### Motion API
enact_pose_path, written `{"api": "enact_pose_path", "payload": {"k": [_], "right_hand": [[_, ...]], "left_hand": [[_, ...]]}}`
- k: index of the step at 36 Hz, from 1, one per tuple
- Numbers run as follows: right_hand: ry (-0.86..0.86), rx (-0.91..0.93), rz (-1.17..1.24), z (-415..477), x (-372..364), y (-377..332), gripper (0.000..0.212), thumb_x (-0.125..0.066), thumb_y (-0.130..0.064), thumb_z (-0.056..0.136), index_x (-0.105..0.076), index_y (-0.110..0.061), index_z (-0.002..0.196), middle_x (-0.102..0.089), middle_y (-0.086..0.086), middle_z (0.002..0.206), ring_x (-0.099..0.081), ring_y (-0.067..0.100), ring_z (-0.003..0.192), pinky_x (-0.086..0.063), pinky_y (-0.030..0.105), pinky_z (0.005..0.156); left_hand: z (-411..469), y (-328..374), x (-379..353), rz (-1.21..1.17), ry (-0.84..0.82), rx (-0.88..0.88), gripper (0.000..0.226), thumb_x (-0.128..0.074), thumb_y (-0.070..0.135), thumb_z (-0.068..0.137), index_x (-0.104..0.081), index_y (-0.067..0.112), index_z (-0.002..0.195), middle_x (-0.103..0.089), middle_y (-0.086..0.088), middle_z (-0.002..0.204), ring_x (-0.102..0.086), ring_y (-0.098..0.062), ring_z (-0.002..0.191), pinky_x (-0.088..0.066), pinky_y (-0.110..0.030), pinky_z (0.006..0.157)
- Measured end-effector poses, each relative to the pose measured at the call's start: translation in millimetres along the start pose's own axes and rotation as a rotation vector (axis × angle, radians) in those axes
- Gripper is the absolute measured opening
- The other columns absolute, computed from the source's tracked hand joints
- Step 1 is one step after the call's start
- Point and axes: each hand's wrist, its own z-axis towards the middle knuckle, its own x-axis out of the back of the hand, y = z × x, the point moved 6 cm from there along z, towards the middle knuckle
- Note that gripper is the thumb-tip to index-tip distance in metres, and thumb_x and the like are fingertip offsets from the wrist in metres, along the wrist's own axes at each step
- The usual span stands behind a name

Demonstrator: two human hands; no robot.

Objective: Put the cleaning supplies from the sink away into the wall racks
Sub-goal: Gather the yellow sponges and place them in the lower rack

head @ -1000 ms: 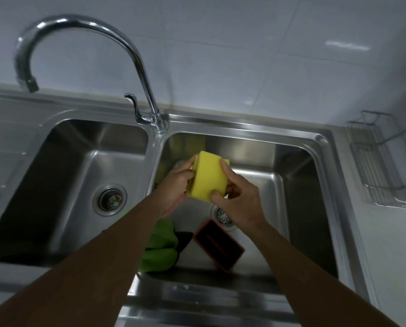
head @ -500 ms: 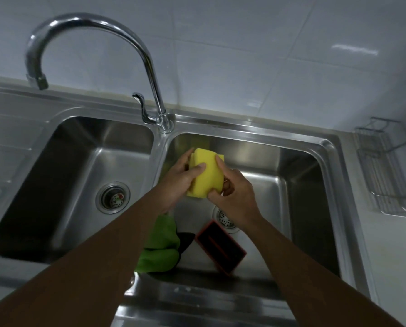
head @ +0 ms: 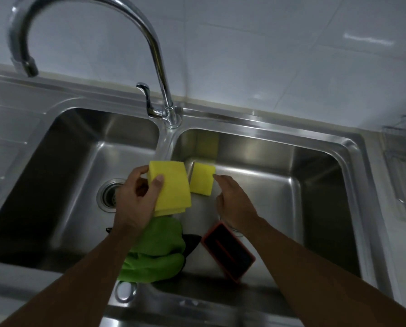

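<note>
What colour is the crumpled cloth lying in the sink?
Bright green: the crumpled cloth shows best in the head view.

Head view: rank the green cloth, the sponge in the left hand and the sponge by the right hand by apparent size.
1. Green cloth, though the left forearm partly hides it.
2. Sponge in the left hand.
3. Sponge by the right hand.
The two sponges may match; the left one is nearer the camera.

I can't see the right basin's drain [head: 230,226] beneath my right hand [head: 235,204], and the wire rack [head: 402,166] runs off the frame's right edge.
</note>
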Motion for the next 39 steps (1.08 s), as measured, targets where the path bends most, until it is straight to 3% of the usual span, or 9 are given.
{"api": "enact_pose_path", "payload": {"k": [3, 6, 10, 14, 18, 23, 29, 33, 39], "right_hand": [[-0.184, -0.003, -0.133, 13.7, -20.4, 1.8, 0.069, -0.050, 0.000, 0.089, -0.028, -0.009, 0.154, -0.026, 0.010, 0.161, -0.025, 0.026, 0.149, -0.024, 0.035, 0.120], [-0.304, -0.015, -0.214, 24.3, -41.3, 6.4, 0.072, -0.050, -0.003, 0.091, -0.021, -0.011, 0.156, -0.016, 0.006, 0.164, -0.018, 0.024, 0.151, -0.027, 0.038, 0.118], [-0.269, -0.032, -0.297, 36.5, -65.0, 15.2, 0.062, -0.052, -0.024, 0.094, -0.031, -0.012, 0.152, -0.027, 0.010, 0.155, -0.038, 0.033, 0.135, -0.045, 0.044, 0.099], [-0.092, -0.185, -0.244, 38.6, -70.8, 32.1, 0.068, -0.048, -0.064, 0.083, -0.054, -0.006, 0.118, -0.042, 0.016, 0.131, -0.054, 0.038, 0.105, -0.049, 0.044, 0.072], [-0.038, -0.267, -0.249, 37.1, -67.4, 49.4, 0.068, -0.072, -0.054, 0.077, -0.053, -0.002, 0.115, -0.043, 0.018, 0.125, -0.051, 0.038, 0.104, -0.050, 0.044, 0.076], [-0.030, -0.315, -0.226, 37.0, -65.0, 57.7, 0.065, -0.079, -0.036, 0.071, -0.050, -0.002, 0.117, -0.042, 0.018, 0.120, -0.048, 0.039, 0.103, -0.048, 0.044, 0.083], [0.252, -0.442, 0.183, 29.9, -29.3, 43.2, 0.046, -0.080, -0.033, 0.068, -0.055, -0.012, 0.102, -0.042, 0.003, 0.108, -0.056, 0.029, 0.093, -0.053, 0.044, 0.080], [0.496, -0.350, 0.326, 10.8, 19.4, -5.3, 0.038, -0.078, -0.032, 0.071, -0.058, -0.022, 0.102, -0.052, -0.003, 0.110, -0.057, 0.018, 0.096, -0.048, 0.032, 0.078], [0.570, -0.124, 0.432, -19.2, 55.1, -84.9, 0.037, -0.075, -0.043, 0.075, -0.056, -0.030, 0.104, -0.054, -0.013, 0.106, -0.061, 0.012, 0.094, -0.056, 0.042, 0.074]], "left_hand": [[0.5, 0.4, -1.8, -0.013, 0.020, -0.058, 0.036, -0.061, 0.044, 0.089, -0.060, 0.017, 0.113, -0.059, 0.004, 0.062, -0.058, 0.006, 0.060, -0.041, -0.007, 0.050], [1.5, -2.9, -2.2, -0.038, 0.040, -0.103, 0.045, -0.050, 0.056, 0.083, -0.058, 0.022, 0.111, -0.060, -0.001, 0.061, -0.058, 0.002, 0.061, -0.041, -0.008, 0.050], [3.3, -6.8, -3.4, -0.049, 0.062, -0.142, 0.046, -0.050, 0.053, 0.084, -0.057, 0.018, 0.114, -0.050, 0.005, 0.053, -0.055, -0.003, 0.055, -0.039, -0.009, 0.048], [4.4, -8.3, -4.7, -0.052, 0.056, -0.148, 0.046, -0.051, 0.053, 0.085, -0.057, 0.018, 0.114, -0.050, 0.007, 0.051, -0.053, -0.004, 0.052, -0.037, -0.009, 0.048], [5.0, -7.4, -5.4, -0.036, 0.047, -0.167, 0.049, -0.050, 0.053, 0.085, -0.057, 0.015, 0.115, -0.047, 0.009, 0.051, -0.054, -0.003, 0.053, -0.037, -0.009, 0.047], [6.3, -8.4, -6.5, -0.048, 0.038, -0.160, 0.048, -0.051, 0.055, 0.085, -0.055, 0.018, 0.116, -0.049, 0.008, 0.053, -0.054, -0.003, 0.053, -0.037, -0.010, 0.048], [6.1, -7.9, -6.9, -0.050, 0.023, -0.155, 0.047, -0.052, 0.054, 0.086, -0.055, 0.017, 0.115, -0.051, 0.009, 0.055, -0.055, 0.000, 0.054, -0.038, -0.009, 0.048], [3.9, -5.6, -7.3, -0.051, 0.006, -0.148, 0.047, -0.052, 0.055, 0.086, -0.056, 0.018, 0.115, -0.055, 0.009, 0.059, -0.058, 0.001, 0.057, -0.040, -0.008, 0.049], [2.6, -6.5, -6.7, -0.030, 0.004, -0.116, 0.042, -0.059, 0.053, 0.086, -0.057, 0.022, 0.115, -0.061, 0.006, 0.060, -0.061, -0.004, 0.055, -0.043, -0.013, 0.047]]}}
